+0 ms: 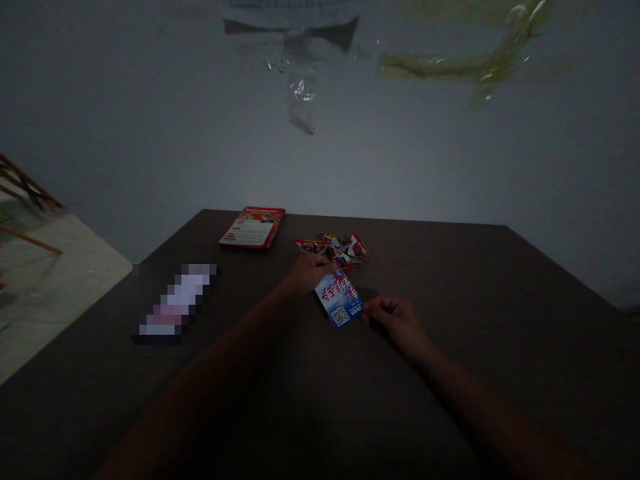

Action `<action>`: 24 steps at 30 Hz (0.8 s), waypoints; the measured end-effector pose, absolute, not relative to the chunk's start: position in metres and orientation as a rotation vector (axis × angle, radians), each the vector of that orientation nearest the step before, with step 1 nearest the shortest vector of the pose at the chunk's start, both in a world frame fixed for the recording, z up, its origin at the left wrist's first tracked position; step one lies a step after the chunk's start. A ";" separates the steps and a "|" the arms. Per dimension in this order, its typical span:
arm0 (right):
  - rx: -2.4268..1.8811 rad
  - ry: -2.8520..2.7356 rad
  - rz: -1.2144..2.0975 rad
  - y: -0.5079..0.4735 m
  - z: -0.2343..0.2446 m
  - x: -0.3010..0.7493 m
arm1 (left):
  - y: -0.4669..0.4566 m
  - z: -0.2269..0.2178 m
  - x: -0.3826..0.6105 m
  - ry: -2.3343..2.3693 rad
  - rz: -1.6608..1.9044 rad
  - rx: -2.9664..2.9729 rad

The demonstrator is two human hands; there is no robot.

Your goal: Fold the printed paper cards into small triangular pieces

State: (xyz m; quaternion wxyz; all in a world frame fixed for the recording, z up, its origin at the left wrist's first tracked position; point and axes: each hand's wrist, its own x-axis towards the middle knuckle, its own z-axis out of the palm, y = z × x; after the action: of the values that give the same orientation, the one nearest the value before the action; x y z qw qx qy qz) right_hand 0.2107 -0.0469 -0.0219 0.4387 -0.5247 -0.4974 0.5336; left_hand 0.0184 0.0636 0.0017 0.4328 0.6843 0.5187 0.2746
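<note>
A small blue card (336,297) with red-and-white lettering and a QR code is held at opposite corners, low over the dark table. My left hand (306,272) has its fingers closed at the card's far left corner. At the near right corner, my right hand (393,317) pinches the edge between thumb and fingers. Just beyond the card lies a loose pile of folded red-and-white printed papers (359,248). My left hand partly covers that pile's near side. Whether the card touches the tabletop, I cannot tell.
A stack of red-and-white leaflets (253,227) lies at the table's (450,267) back left. A phone-like slab (175,303), its face pixelated, rests on the left side. Behind the table rises a pale wall (320,167) with peeling tape. Wooden legs (30,233) show on the floor at far left.
</note>
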 end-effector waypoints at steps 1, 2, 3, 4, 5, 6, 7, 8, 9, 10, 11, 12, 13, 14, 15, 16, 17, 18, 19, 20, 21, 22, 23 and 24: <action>-1.308 -1.224 1.318 -0.046 -0.022 0.212 | 0.062 0.001 0.016 1.288 0.659 1.710; -1.308 -1.216 1.312 -0.046 -0.022 0.214 | 0.059 0.000 0.013 1.287 0.640 1.713; -1.306 -1.212 1.308 -0.046 -0.022 0.216 | 0.057 -0.001 0.011 1.283 0.618 1.716; -1.306 -1.213 1.304 -0.045 -0.022 0.217 | 0.054 -0.002 0.007 1.284 0.603 1.718; -1.307 -1.217 1.299 -0.045 -0.023 0.218 | 0.050 -0.003 0.004 1.288 0.590 1.722; -1.310 -1.222 1.292 -0.045 -0.022 0.219 | 0.047 -0.004 0.000 1.290 0.580 1.726; -1.316 -1.228 1.285 -0.044 -0.022 0.219 | 0.044 -0.004 -0.003 1.285 0.562 1.731; -1.321 -1.233 1.280 -0.044 -0.022 0.219 | 0.040 -0.005 -0.006 1.289 0.545 1.742; -1.326 -1.238 1.280 -0.043 -0.021 0.220 | 0.037 -0.005 -0.010 1.278 0.523 1.757; -1.333 -1.239 1.279 -0.043 -0.021 0.220 | 0.034 -0.005 -0.013 1.267 0.492 1.764; -1.341 -1.239 1.279 -0.042 -0.020 0.220 | 0.031 -0.005 -0.015 1.265 0.473 1.766; -1.354 -1.238 1.277 -0.041 -0.020 0.221 | 0.028 -0.006 -0.018 1.238 0.447 1.791; -1.371 -1.239 1.273 -0.041 -0.020 0.221 | 0.025 -0.006 -0.020 1.217 0.423 1.820; -1.390 -1.246 1.261 -0.040 -0.020 0.222 | 0.022 -0.007 -0.021 1.186 0.395 1.852; -1.411 -1.260 1.240 -0.039 -0.021 0.222 | 0.020 -0.008 -0.022 1.155 0.372 1.884; -1.432 -1.283 1.212 -0.039 -0.021 0.223 | 0.017 -0.009 -0.022 1.128 0.347 1.911; -1.454 -1.314 1.178 -0.038 -0.022 0.223 | 0.014 -0.010 -0.022 1.107 0.323 1.930; -1.475 -1.356 1.135 -0.037 -0.023 0.224 | 0.012 -0.011 -0.021 1.089 0.303 1.950; -1.497 -1.410 1.085 -0.036 -0.024 0.224 | 0.009 -0.012 -0.020 1.076 0.286 1.970; -1.525 -1.473 1.027 -0.035 -0.025 0.225 | 0.007 -0.012 -0.018 1.072 0.285 1.990; -1.558 -1.542 0.957 -0.034 -0.026 0.226 | 0.005 -0.013 -0.016 1.080 0.293 2.013; -1.589 -1.613 0.865 -0.035 -0.026 0.226 | 0.004 -0.014 -0.014 1.094 0.310 2.034; -1.607 -1.685 0.752 -0.035 -0.025 0.226 | 0.003 -0.015 -0.012 1.112 0.333 2.054; -1.604 -1.756 0.628 -0.037 -0.024 0.226 | 0.002 -0.016 -0.011 1.126 0.345 2.072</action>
State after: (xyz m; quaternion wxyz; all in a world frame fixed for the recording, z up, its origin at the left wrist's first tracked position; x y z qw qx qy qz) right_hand 0.2256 -0.0372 -0.0242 0.3343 -0.6146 -0.6728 0.2406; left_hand -0.0110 0.0021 -0.0162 0.3701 0.8077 0.4388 0.1346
